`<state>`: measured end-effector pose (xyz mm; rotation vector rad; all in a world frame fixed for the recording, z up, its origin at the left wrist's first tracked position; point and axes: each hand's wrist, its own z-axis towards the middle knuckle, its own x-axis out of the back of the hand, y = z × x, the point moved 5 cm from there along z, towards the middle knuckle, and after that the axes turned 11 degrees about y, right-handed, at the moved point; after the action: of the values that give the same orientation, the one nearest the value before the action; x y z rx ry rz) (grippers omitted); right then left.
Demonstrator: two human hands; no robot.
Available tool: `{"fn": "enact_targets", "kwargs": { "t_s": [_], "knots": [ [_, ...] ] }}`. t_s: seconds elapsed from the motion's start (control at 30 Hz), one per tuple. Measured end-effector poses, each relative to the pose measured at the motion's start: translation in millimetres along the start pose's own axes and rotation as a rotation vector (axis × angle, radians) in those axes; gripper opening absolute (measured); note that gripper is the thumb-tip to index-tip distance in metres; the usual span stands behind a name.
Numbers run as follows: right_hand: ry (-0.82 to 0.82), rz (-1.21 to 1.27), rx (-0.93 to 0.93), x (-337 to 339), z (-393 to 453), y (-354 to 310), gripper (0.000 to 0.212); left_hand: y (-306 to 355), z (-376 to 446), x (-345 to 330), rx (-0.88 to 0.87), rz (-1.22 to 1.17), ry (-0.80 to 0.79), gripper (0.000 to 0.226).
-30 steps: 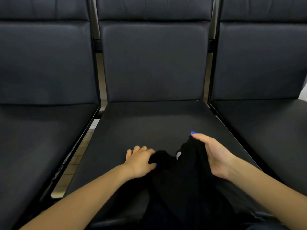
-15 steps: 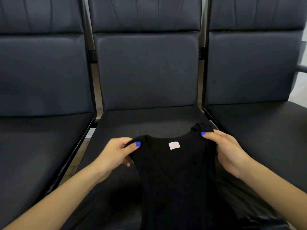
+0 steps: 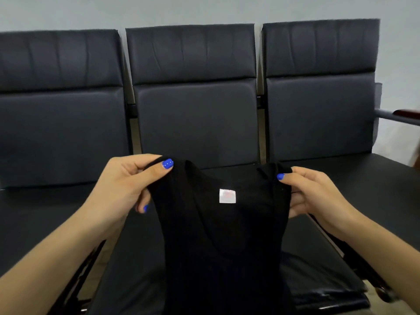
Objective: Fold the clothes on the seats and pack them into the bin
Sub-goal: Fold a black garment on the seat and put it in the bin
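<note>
The left hand (image 3: pixel 127 189) pinches one shoulder strap of the black top (image 3: pixel 218 242) at centre left of the frame; the right hand (image 3: pixel 316 196) pinches the other strap at centre right. Each grip is clenched on cloth, thumb over, fingers behind. The top hangs lifted between them in the lower centre, above the middle seat (image 3: pixel 127 258), its white label (image 3: pixel 227 196) facing the camera (so the inside of the neck shows). To fold well, keep the straps level and taut, lay the top flat on the seat, then smooth it before folding. No bin is in view.
</note>
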<state>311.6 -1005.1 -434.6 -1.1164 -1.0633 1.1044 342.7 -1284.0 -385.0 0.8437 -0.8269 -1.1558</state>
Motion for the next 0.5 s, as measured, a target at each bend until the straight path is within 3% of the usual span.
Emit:
{"fn": "enact_targets", "kwargs": {
  "t_s": [0.1, 0.2, 0.3, 0.4, 0.5],
  "knots": [
    [-0.077, 0.045, -0.024, -7.2, -16.5, -11.7, 0.020, 24.5, -5.0, 8.1, -0.083, 0.020, 0.005, 0.044],
    [-0.175, -0.004, -0.002, -14.7, -31.9, -25.4, 0.020, 45.4, -10.1, 16.3, -0.092, 0.034, 0.071, 0.011],
    [-0.168, -0.080, 0.059, -7.3, -39.1, -46.1, 0.022, 60.7, -15.5, 28.8, -0.116, 0.094, 0.142, 0.022],
    [-0.102, -0.305, 0.207, 7.2, -41.6, -66.0, 0.028, 71.5, -19.8, 43.4, -0.104, 0.177, 0.177, 0.028],
    [-0.194, -0.539, 0.287, 6.3, -53.0, -73.9, 0.031, 75.8, -22.5, 54.9, -0.074, 0.272, 0.162, 0.028]
  ]
}}
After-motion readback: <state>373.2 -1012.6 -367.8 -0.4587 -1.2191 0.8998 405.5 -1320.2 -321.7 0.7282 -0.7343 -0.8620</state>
